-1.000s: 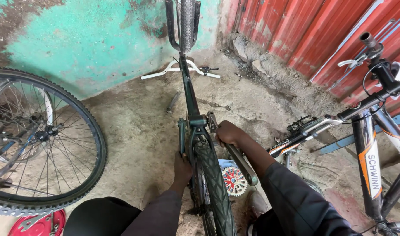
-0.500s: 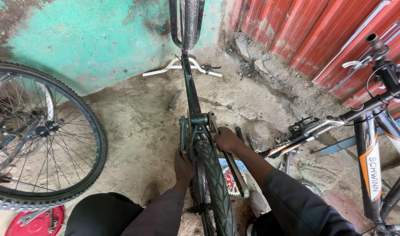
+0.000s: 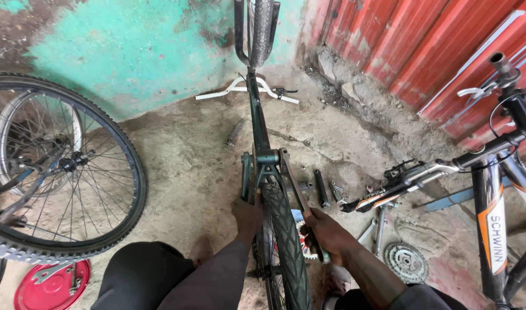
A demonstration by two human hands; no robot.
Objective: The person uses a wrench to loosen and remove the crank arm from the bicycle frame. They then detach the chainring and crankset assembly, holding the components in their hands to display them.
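Bicycle (image 3: 262,149), dark green and inverted, is seen running straight away from the viewer: its long axis extends from the rear tyre (image 3: 286,241) between the hands to the front tyre (image 3: 260,28) near the painted wall (image 3: 131,51), with the white handlebar (image 3: 246,89) lying on the concrete floor (image 3: 177,166). This upside-down placement is judged to leave the wheels off the ground and the rear triangle within reach. Beyond the fingers of the left hand, well to that side, a spoked wheel (image 3: 50,172) of another bicycle is seen; below it a red round lid (image 3: 45,287) holding a spanner lies on the floor. Outside the right hand, a black, white and orange bicycle (image 3: 492,183) stands before the red corrugated sheeting (image 3: 424,51).

The left hand (image 3: 248,209) is pressed against the frame stay beside the tyre, seemingly to steady it; whether its fingers are wrapped round the stay or merely laid on it cannot be told. The fingers (image 3: 312,221) of the right hand (image 3: 326,232) are curled about the right-side stay, which slants from the bottom bracket back toward the viewer. Just beyond these fingers, a dark cylindrical part (image 3: 321,188) and other small metal pieces lie loose, and a sprocket cluster (image 3: 406,263) rests on the floor outside the wrist.
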